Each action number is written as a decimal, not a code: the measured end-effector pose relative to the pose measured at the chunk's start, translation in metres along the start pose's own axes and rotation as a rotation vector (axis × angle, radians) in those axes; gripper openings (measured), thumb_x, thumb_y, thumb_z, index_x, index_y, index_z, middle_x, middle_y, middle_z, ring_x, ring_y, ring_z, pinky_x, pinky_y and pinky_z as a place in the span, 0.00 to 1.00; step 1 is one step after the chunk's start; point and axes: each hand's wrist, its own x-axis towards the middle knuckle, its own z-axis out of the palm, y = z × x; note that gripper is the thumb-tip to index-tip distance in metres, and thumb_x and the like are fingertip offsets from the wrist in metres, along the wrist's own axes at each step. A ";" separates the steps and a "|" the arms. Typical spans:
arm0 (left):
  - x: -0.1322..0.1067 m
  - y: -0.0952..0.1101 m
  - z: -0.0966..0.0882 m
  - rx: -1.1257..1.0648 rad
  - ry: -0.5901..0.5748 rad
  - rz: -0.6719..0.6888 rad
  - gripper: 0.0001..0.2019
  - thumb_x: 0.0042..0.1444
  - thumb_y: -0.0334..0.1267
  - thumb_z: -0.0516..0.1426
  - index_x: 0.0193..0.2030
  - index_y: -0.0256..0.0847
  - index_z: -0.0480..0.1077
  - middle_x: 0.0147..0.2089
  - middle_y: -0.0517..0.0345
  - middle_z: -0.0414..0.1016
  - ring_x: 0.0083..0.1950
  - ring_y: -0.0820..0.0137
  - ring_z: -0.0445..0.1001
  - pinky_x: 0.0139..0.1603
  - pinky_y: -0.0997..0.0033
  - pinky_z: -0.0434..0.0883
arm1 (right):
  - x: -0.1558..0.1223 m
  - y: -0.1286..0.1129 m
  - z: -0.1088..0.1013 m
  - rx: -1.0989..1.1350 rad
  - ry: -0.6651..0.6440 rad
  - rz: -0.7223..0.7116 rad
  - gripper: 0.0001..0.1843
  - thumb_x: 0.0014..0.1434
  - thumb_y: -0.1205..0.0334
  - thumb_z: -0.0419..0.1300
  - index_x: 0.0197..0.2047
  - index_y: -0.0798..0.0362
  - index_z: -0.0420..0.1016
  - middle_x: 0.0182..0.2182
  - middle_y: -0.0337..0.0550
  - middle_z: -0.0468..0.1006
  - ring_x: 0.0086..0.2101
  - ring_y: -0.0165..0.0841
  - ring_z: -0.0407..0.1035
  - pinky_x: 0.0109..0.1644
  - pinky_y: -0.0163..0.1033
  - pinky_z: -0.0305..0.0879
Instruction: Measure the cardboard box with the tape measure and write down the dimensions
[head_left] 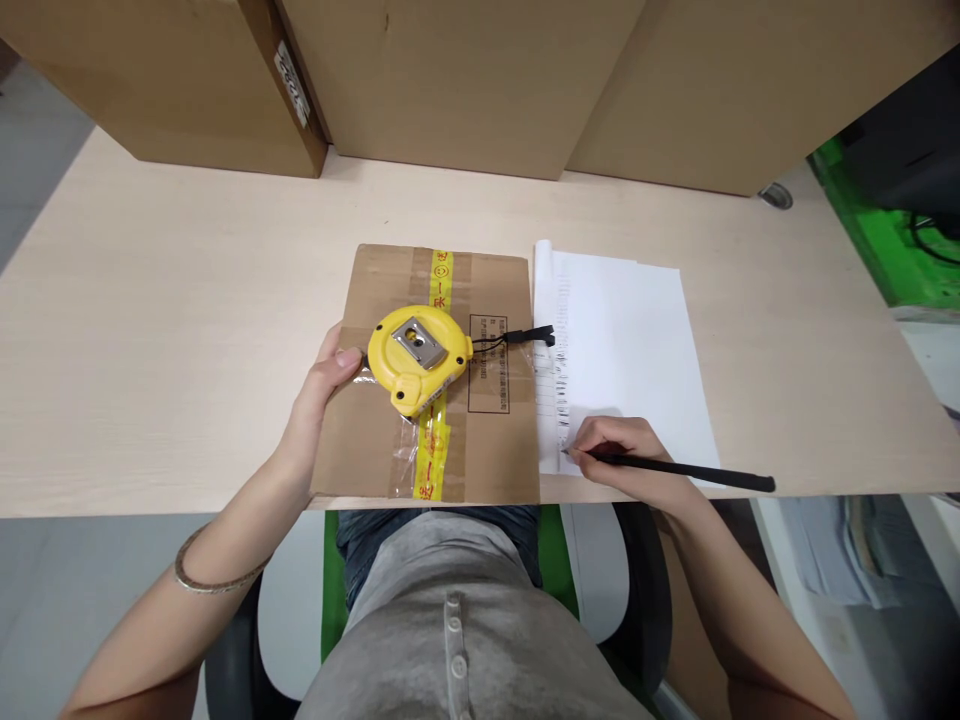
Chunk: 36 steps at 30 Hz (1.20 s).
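Note:
My right hand (pixel 626 455) pinches a long black pen (pixel 690 470), its tip resting on the written strip along the left side of the white paper (pixel 637 340). Left of the paper lies a flat brown cardboard box (pixel 495 455) with yellow printed tape (pixel 433 465) down its middle. A yellow tape measure (pixel 390 345) with a metal clip and a black wrist strap (pixel 529 336) sits on top of it. Gripping the box's left edge is my left hand (pixel 319 385), thumb on top beside the tape measure, the other fingers mostly hidden.
Large cardboard boxes (pixel 450 80) stand along the back of the light wooden table (pixel 187 350). A round metal piece (pixel 775 195) lies at the back right, near a green surface (pixel 862 230) with a dark object. The table's front edge runs just below the box.

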 end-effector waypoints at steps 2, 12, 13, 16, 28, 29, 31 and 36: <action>-0.001 0.000 0.000 0.010 0.006 -0.010 0.19 0.48 0.44 0.71 0.44 0.39 0.76 0.27 0.66 0.69 0.26 0.75 0.64 0.29 0.76 0.64 | 0.001 -0.001 0.000 0.002 0.001 0.004 0.11 0.63 0.64 0.65 0.28 0.50 0.74 0.27 0.40 0.76 0.28 0.32 0.67 0.31 0.38 0.60; -0.001 0.001 0.003 0.062 -0.014 0.005 0.18 0.51 0.45 0.68 0.46 0.40 0.75 0.26 0.66 0.68 0.25 0.73 0.63 0.35 0.72 0.70 | 0.000 0.006 0.000 -0.002 -0.009 -0.036 0.12 0.65 0.62 0.66 0.29 0.50 0.74 0.27 0.40 0.76 0.28 0.32 0.68 0.31 0.38 0.60; -0.001 0.001 0.003 0.062 -0.015 0.003 0.18 0.51 0.45 0.68 0.46 0.40 0.75 0.27 0.66 0.68 0.26 0.73 0.63 0.35 0.72 0.70 | -0.001 0.007 0.000 -0.006 -0.011 -0.037 0.12 0.65 0.61 0.66 0.29 0.50 0.74 0.27 0.40 0.76 0.28 0.32 0.68 0.31 0.38 0.60; -0.001 0.001 0.002 0.061 -0.017 0.007 0.18 0.51 0.45 0.68 0.46 0.40 0.74 0.27 0.67 0.66 0.26 0.73 0.63 0.35 0.73 0.70 | 0.000 0.007 0.000 -0.015 -0.010 -0.033 0.12 0.65 0.61 0.66 0.29 0.50 0.74 0.27 0.40 0.76 0.28 0.32 0.68 0.31 0.38 0.59; -0.004 0.001 0.004 0.044 -0.004 0.011 0.14 0.50 0.46 0.71 0.35 0.41 0.73 0.26 0.64 0.67 0.28 0.72 0.63 0.31 0.74 0.68 | 0.000 0.000 -0.001 -0.044 -0.016 -0.009 0.11 0.64 0.62 0.66 0.28 0.50 0.75 0.27 0.41 0.78 0.28 0.33 0.70 0.31 0.39 0.61; -0.003 0.001 0.004 0.042 -0.002 0.007 0.15 0.50 0.46 0.71 0.35 0.41 0.74 0.26 0.64 0.67 0.27 0.73 0.62 0.31 0.74 0.68 | 0.001 -0.001 -0.001 -0.044 -0.015 -0.013 0.11 0.64 0.62 0.66 0.28 0.50 0.75 0.27 0.41 0.78 0.28 0.33 0.70 0.31 0.39 0.61; -0.004 0.001 0.004 0.035 -0.004 0.004 0.15 0.50 0.45 0.71 0.35 0.41 0.74 0.26 0.65 0.67 0.27 0.74 0.62 0.32 0.75 0.69 | 0.001 -0.002 -0.001 -0.013 -0.011 -0.013 0.12 0.63 0.61 0.67 0.28 0.50 0.75 0.27 0.41 0.78 0.28 0.33 0.70 0.30 0.39 0.61; -0.003 0.003 0.003 0.037 -0.002 -0.001 0.16 0.49 0.46 0.72 0.34 0.41 0.74 0.27 0.64 0.70 0.28 0.74 0.64 0.30 0.75 0.66 | 0.005 -0.006 -0.007 0.217 0.104 0.175 0.27 0.65 0.40 0.66 0.24 0.48 0.64 0.15 0.34 0.67 0.16 0.28 0.58 0.22 0.37 0.54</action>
